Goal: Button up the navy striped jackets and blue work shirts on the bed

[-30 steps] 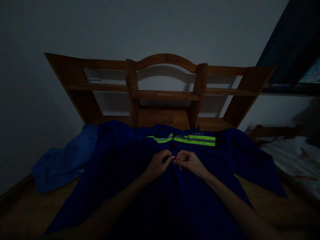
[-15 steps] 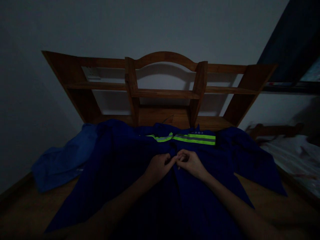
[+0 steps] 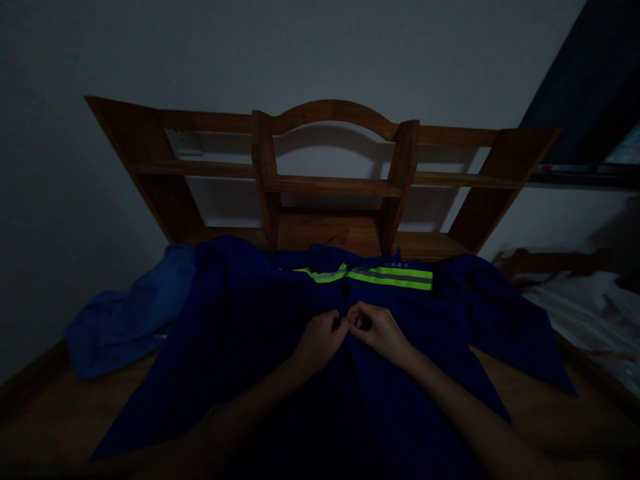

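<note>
Nearest, two bare forearms reach in over a dark blue jacket [image 3: 265, 300], which lies spread front up on a wooden surface [image 3: 533, 393], its sleeves angled out to both sides. Midway up its front opening, the left hand [image 3: 320, 340] and right hand [image 3: 379, 328] meet, fingertips close together or touching. Both have thumb and fingers curled into a pinch on the edge of the jacket's front; anything small between the tips is too dark to make out. Just beyond the hands, a lime reflective stripe [image 3: 393, 277] with a grey band crosses the chest, broken at the opening, with small pale lettering [image 3: 397, 265] above its right part. A lighter blue cloth [image 3: 133, 307] lies crumpled beside the left sleeve. Well off to the right is rumpled white fabric [image 3: 585, 310]. Behind the collar stands an arched wooden shelf unit [image 3: 333, 187], divided into upper and lower compartments. In the lower middle one, a thin dark line [image 3: 340, 235] shows against the wood; whether it is an object or a mark I cannot tell. Through the upper left compartment, a pale socket plate [image 3: 187, 143] shows on the wall [image 3: 320, 50]. Dark drapery [image 3: 575, 80] hangs at the far right.
</note>
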`<state>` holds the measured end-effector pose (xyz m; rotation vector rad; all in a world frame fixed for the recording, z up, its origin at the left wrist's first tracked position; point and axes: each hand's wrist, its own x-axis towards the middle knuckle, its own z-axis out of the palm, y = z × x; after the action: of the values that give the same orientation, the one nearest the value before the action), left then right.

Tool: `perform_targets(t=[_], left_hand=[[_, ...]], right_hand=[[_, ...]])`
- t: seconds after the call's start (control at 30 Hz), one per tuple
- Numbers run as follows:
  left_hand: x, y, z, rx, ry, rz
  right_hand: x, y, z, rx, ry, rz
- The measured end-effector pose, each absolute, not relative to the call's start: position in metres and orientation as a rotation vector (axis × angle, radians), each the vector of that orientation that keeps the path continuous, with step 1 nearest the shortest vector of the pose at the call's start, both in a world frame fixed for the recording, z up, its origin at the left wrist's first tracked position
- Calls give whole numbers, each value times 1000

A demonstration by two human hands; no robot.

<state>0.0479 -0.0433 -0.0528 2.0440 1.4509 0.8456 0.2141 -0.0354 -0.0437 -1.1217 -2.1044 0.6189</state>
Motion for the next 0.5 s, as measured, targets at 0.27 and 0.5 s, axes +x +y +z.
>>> perform_targets(t=[0.27,0.5], left_hand=[[44,-36,-55,1984,1381,828],[39,-27,-69,1917,1266,778]], right_hand=[[212,-35,-44,-1102,-2090,626],[212,-38,-40,-1082,-2076,651]])
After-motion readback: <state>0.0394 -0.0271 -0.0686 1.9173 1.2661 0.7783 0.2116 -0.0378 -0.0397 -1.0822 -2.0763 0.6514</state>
